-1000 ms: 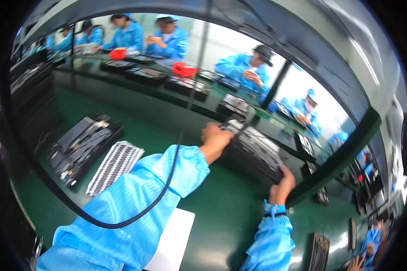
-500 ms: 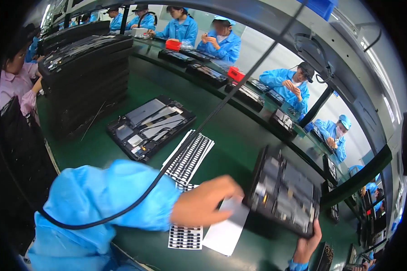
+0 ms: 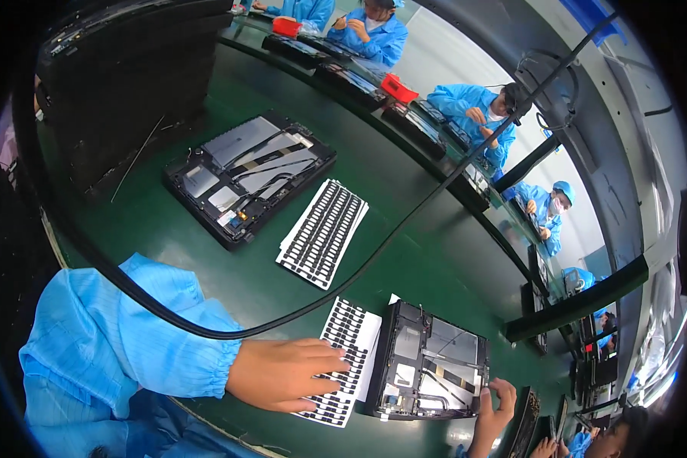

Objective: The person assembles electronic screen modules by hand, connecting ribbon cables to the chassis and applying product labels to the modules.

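Observation:
My left hand (image 3: 290,375) lies with its fingers stretched out over a white sheet of small black stickers (image 3: 346,320) at the lower middle. Right of this sheet a flat, tablet-like device with its insides exposed (image 3: 435,362) rests in a black tray on the table. Flat grey panels, dark cables and a small board show in it. At its right edge is my right hand (image 3: 498,408), fingers loosely bent and apart, thumb against the rim. Between sticker sheet and tray, part of a white paper (image 3: 369,359) shows.
Another opened device (image 3: 252,175) lies farther left on the green table (image 3: 404,259), with more sticker sheets (image 3: 324,233) beside it. A tall black stack (image 3: 122,114) stands at the far left. A black cable (image 3: 359,271) hangs across the view. Co-workers in blue (image 3: 477,114) sit across.
The device in its tray has come down from a tilted, raised hold onto the table. My left hand has moved left and down onto the sticker sheet. The view has shifted.

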A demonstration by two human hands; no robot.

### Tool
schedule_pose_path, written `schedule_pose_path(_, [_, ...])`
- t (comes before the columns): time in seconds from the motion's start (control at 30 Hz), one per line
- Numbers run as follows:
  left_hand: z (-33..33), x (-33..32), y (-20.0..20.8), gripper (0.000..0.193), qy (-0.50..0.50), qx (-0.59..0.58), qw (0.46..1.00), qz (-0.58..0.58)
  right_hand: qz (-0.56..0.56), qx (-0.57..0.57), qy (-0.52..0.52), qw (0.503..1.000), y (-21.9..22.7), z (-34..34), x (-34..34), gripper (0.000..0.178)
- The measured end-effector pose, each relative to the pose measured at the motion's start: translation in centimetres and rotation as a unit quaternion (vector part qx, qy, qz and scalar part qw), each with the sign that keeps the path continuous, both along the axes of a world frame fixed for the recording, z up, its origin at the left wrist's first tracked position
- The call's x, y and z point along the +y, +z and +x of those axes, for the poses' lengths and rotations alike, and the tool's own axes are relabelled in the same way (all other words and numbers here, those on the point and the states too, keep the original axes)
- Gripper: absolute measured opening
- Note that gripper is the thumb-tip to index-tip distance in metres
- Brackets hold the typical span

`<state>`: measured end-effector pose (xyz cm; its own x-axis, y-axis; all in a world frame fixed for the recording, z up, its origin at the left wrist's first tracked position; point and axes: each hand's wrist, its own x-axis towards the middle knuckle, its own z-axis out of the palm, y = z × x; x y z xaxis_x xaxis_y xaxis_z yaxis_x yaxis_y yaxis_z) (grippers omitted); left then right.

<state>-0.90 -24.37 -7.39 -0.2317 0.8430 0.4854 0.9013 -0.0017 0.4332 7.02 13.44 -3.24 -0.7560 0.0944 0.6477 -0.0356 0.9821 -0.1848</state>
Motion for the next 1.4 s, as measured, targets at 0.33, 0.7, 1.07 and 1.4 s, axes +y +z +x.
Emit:
schedule_pose_path(0.33, [-3.9,2.9,-0.4,0.037,0.066,0.031,0.997,0.019,0.028,-0.137,0.213,0.967,0.9,-5.1,-18.5,0.007])
schedule_pose_path(0.7, [-4.0,2.3,1.2,0.047,0.042,-0.030,0.996,-0.069,0.041,-0.143,0.198,0.969,0.0,-6.8,-20.1,0.011])
schedule_pose_path(1.07, [-3.2,1.7,1.4,0.056,0.125,0.015,0.988,-0.090,-0.259,-0.196,0.242,0.914,4.4,-2.3,-13.5,0.010])
schedule_pose_path(1.4, [0.1,8.7,3.6,0.028,-0.149,0.219,0.964,0.029,-0.419,-0.222,0.167,0.865,2.8,1.0,-7.5,0.005])
